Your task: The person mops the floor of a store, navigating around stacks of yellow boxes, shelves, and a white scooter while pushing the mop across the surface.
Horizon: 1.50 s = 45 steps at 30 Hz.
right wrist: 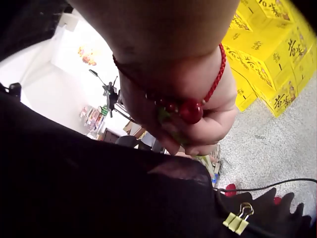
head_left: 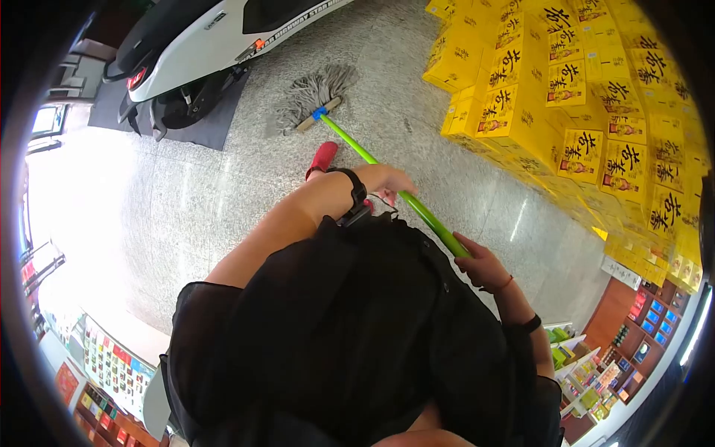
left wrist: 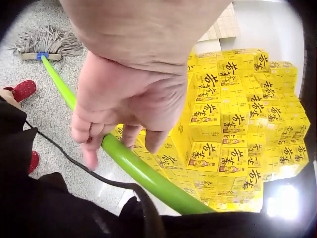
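Note:
A mop with a green handle slants across the head view, its grey strands spread on the speckled floor. Partway along the handle, my left hand grips it; the left wrist view shows that hand with fingers curled at the green handle. My right hand holds the handle near its upper end, close to the black clothing. In the right wrist view, the right hand is curled, with a bit of green between its fingers and a red bead bracelet at the wrist.
Stacked yellow boxes line the right side. A white scooter stands upper left on a dark mat. One red shoe is just below the mop head. Shelves with goods stand lower right.

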Motion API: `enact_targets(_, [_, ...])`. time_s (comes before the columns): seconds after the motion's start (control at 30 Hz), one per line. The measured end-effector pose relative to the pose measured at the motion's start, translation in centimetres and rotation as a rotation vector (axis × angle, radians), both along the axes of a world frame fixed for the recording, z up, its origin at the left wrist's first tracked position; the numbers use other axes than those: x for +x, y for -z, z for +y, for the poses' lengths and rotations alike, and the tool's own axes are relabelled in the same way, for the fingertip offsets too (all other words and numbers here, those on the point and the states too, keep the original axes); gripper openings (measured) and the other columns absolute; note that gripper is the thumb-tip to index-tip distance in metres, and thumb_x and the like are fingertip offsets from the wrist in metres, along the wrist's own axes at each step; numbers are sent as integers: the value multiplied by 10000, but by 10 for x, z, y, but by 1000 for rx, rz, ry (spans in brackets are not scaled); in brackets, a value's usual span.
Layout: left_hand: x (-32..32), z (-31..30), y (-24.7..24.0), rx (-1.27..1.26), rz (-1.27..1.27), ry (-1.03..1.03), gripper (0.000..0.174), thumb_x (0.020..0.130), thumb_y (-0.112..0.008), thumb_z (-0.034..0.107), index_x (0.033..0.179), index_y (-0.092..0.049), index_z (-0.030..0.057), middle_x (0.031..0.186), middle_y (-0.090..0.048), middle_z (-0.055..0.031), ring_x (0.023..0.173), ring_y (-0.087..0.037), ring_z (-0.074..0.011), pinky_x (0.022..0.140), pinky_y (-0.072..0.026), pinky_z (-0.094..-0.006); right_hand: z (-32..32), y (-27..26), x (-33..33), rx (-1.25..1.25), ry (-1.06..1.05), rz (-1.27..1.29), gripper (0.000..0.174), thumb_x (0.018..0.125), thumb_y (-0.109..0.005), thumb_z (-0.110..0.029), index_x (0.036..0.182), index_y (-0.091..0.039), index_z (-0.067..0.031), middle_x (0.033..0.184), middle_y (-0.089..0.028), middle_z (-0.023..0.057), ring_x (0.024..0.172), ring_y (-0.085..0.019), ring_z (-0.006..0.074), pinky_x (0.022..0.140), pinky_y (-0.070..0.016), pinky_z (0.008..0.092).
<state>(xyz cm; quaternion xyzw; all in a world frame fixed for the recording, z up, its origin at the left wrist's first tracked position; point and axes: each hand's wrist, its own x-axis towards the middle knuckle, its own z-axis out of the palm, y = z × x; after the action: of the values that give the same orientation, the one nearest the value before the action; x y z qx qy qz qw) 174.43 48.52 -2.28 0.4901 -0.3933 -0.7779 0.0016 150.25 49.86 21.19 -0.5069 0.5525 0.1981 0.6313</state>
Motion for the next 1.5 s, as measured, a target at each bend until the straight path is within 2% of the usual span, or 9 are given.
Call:
enact_targets(0.23, [61,-2,15,79,29,-131,397,756,-533,425,876,-587,50,741,-612,-103,556,-569,-133,491,-415,-281,7,18,70,-104,-15,-38,562,797,-525,-111,1331,-357,-150,669,-508,1,423,-368,48,368,-324,203])
enact_targets(0.33, [110,-15,32,-165,-121,-133,209,823,-485,225,978,-578,119,700,-544,-52,553,-588,-149,380,-390,-278,-11,42,131,-129,-22,-40,572,792,-518,-112,1336,-341,-131,662,-507,10,407,-371,58,352,-311,211])
enact_targets(0.5, [226,-40,108,-943,-275,72,252,833,-464,242,926,-596,49,773,-574,-141,667,-596,-291,618,-479,-387,-21,96,254,-2,246,-284,605,794,-521,-117,1351,-287,-104,650,-492,33,396,-401,77,322,-306,229])
enact_targets(0.6, [294,-47,59,-676,-418,-33,238,836,-454,226,937,-602,70,784,-570,-161,784,-599,-292,689,-476,-387,-22,113,331,-136,168,-328,601,808,-517,-135,1356,-272,-102,652,-490,41,383,-397,79,324,-320,234])
enact_targets(0.73, [346,-52,122,-1252,-517,237,367,768,-553,321,984,-561,24,821,-555,-165,653,-569,-240,544,-479,-342,-19,129,376,-95,174,-252,604,818,-514,-152,1362,-256,-105,655,-495,46,380,-395,83,330,-330,241])
enact_targets(0.8, [343,-51,87,-468,-432,-158,425,736,-576,368,954,-562,3,763,-556,-145,653,-564,-220,546,-481,-325,-7,126,375,-156,141,-237,609,825,-506,-160,1371,-238,-133,654,-496,42,387,-400,86,339,-344,245])
enact_targets(0.93, [318,-19,81,-713,-342,122,251,785,-513,265,965,-613,121,824,-597,-193,737,-608,-317,675,-480,-400,33,106,349,-189,132,-200,607,794,-524,-172,1348,-281,-118,663,-516,55,480,-460,125,429,-379,269])
enact_targets(1.33, [143,146,11,-92,-28,537,616,758,-509,542,1116,-542,41,1009,-570,-167,678,-617,-212,540,-453,-374,262,12,198,-2,384,60,605,814,-530,-165,1363,-275,-148,678,-512,19,535,-445,85,457,-385,240])
enact_targets(1.5, [97,189,-31,121,98,616,559,767,-548,488,1086,-562,29,1099,-524,-210,798,-629,-280,854,-361,-397,350,-6,163,-117,586,15,559,813,-550,-83,1330,-338,-78,783,-538,10,620,-456,51,537,-390,196])
